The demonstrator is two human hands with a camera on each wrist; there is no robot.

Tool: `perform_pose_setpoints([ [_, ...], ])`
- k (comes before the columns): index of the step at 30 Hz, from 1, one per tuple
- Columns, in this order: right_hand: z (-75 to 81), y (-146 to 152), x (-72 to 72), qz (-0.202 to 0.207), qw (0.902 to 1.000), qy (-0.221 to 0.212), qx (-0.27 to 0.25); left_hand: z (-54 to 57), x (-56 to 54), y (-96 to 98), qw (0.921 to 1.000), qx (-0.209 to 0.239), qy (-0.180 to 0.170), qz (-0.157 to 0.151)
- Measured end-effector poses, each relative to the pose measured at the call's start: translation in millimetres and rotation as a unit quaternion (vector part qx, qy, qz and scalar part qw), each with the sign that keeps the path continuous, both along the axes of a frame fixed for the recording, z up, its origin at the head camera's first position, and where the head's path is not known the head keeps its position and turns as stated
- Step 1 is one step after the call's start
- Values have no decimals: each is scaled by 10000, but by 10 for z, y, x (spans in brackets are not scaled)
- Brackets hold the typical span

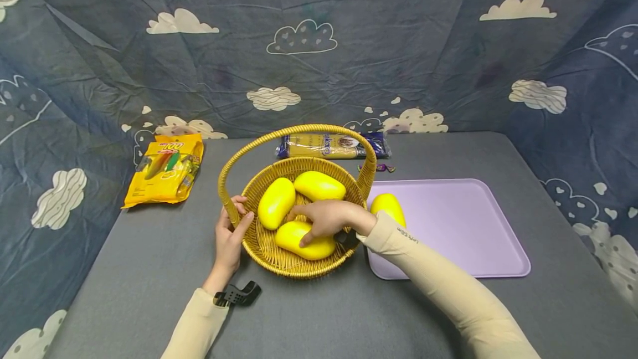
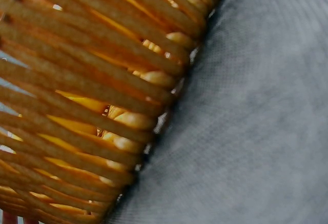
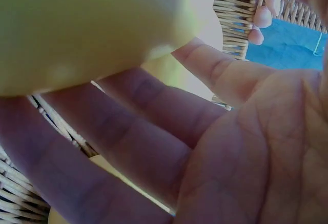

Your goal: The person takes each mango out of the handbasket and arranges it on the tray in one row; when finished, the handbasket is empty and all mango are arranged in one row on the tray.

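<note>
A golden woven basket (image 1: 296, 273) with a tall arched handle stands in the middle of the table, and several yellow mangoes lie inside it. My right hand (image 1: 326, 218) reaches into the basket and grips the nearest mango (image 1: 321, 249), thumb on the near side. In the right wrist view, the fingers (image 3: 138, 131) curl under the mango (image 3: 92, 34). Behind it sit a left mango (image 1: 276, 204) and a back mango (image 1: 320, 184). My left hand (image 1: 230, 242) holds the basket's left rim by the handle's foot. Only basket weave (image 2: 92, 80) and tablecloth show in the left wrist view.
A lilac tray (image 1: 458, 231) lies to the basket's right, with another mango (image 1: 389, 208) at its left edge, partly behind my right wrist. A long blue-and-yellow packet (image 1: 319, 146) and a small purple-wrapped candy (image 1: 381, 168) lie behind. A yellow bag (image 1: 166, 170) sits at back left.
</note>
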State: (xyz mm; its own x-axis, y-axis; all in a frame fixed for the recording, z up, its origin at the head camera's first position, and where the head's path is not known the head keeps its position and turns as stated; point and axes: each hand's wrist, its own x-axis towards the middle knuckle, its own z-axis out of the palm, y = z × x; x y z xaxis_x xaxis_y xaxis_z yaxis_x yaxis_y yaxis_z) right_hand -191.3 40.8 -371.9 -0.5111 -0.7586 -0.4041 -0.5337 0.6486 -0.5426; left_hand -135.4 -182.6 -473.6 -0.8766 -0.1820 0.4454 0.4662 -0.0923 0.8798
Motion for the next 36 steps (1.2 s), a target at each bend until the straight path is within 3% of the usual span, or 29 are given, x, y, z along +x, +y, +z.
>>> perform_pose_setpoints([
  [8, 33, 45, -16, 14, 9986, 379, 369, 1, 0, -1, 10000, 12, 33, -3],
  [15, 54, 83, -18, -99, 9980, 506, 365, -1, 1, -1, 10000, 6, 48, 14],
  [36, 189, 202, 60, -552, 9897, 1203, -550, 3, 3, 4, 10000, -15, 31, 2],
])
